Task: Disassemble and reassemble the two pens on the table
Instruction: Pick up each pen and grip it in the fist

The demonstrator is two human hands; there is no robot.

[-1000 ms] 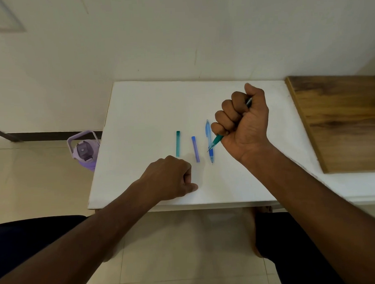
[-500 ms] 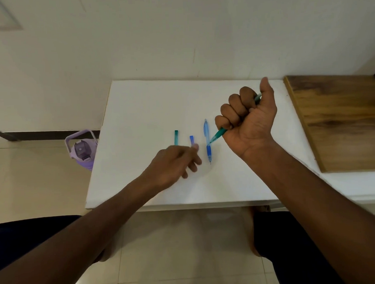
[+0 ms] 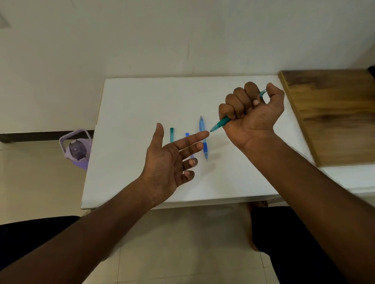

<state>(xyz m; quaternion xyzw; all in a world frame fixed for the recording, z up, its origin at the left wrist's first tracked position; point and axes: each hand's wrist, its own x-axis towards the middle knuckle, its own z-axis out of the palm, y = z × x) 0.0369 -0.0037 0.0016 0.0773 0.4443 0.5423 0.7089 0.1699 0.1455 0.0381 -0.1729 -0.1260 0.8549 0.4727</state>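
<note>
My right hand (image 3: 253, 115) grips a teal pen (image 3: 221, 122) in its fist above the white table (image 3: 137, 101), the pen's tip pointing down-left and its top end showing by the thumb. My left hand (image 3: 172, 161) is raised palm up with fingers spread, and its index fingertip touches the teal pen's tip. A blue pen (image 3: 203, 139) lies lengthwise on the table under that fingertip. A teal cap (image 3: 171, 134) and a blue cap (image 3: 187, 136) lie to its left, the blue one partly hidden by my fingers.
A wooden board (image 3: 335, 114) lies at the table's right end. A purple bottle (image 3: 77, 151) stands on the tiled floor to the left of the table. The wall runs along the table's far edge.
My left hand lifted from the table's front edge, turned palm up and opened, bringing its index fingertip to the teal pen's tip. My right hand shifted slightly right and up with the pen.
</note>
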